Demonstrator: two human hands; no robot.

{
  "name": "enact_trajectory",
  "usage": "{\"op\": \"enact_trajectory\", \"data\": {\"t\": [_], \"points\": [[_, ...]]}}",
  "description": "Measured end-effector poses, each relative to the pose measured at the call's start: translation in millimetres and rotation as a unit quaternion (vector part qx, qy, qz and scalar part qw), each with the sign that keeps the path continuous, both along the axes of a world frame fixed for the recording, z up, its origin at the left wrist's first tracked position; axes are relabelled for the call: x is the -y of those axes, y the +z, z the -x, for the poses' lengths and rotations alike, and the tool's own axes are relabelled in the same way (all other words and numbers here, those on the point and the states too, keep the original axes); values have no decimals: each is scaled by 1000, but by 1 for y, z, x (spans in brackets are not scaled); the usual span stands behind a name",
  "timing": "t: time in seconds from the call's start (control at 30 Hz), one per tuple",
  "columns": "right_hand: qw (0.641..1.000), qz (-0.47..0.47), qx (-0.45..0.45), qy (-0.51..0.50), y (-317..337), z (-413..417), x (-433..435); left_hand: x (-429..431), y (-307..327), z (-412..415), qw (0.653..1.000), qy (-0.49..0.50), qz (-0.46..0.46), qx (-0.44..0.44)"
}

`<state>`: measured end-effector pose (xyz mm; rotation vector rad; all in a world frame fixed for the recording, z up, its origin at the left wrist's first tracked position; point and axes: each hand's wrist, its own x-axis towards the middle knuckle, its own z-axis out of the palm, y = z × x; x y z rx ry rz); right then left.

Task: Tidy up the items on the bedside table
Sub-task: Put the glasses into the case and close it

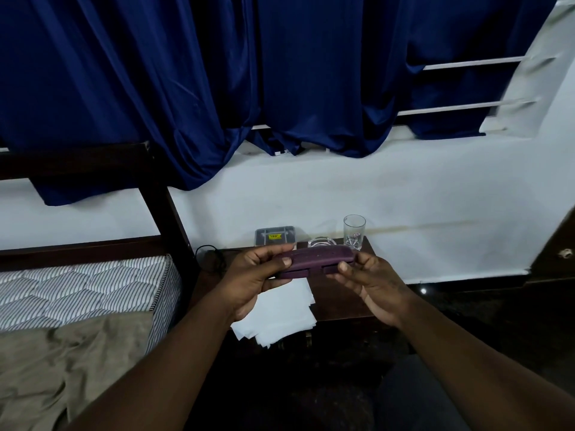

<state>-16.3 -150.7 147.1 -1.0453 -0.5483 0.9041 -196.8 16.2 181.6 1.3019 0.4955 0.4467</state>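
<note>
Both hands hold a purple case [315, 259] above the bedside table [339, 301]. The case is long, narrow and rounded at the ends, with a matte, faintly speckled surface and two flat tabs along its near edge. The left hand [252, 279] grips the left end, thumb pressed on top and fingers curled beneath. The right hand [371, 286] pinches the right end between thumb and fingertips, the remaining fingers loosely bent. The case is clear of the tabletop and lies roughly level.

The table is dark, polished wood. On its near left part lies a loose stack of white paper sheets [278, 315], corners fanned unevenly and overhanging the front edge. At the back stands a clear drinking glass [354, 232], upright, straight-sided and slightly tapered, with a small printed label. Just left of it sits a low clear glass dish [322, 242], partly hidden by the case. Further left is a grey rectangular plastic box [275, 235] with rounded corners and a yellow label. A thin black cable [211, 258] loops at the table's left rear.

To the left is a striped, quilted mattress [84, 286] with crumpled tan cloth [71, 362] over it. Glossy blue curtains [217, 73] hang above against a white wall.
</note>
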Motion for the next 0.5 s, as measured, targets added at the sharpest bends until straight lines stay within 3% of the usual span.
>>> {"op": "enact_trajectory", "data": {"t": [0.13,0.5], "points": [[999,9,-20,28,7,-4,-1,-3,-3,3,1000,2,-7,-7],[996,76,35,27,10,-8,-22,-16,-21,4,997,57,48,-14]]}}
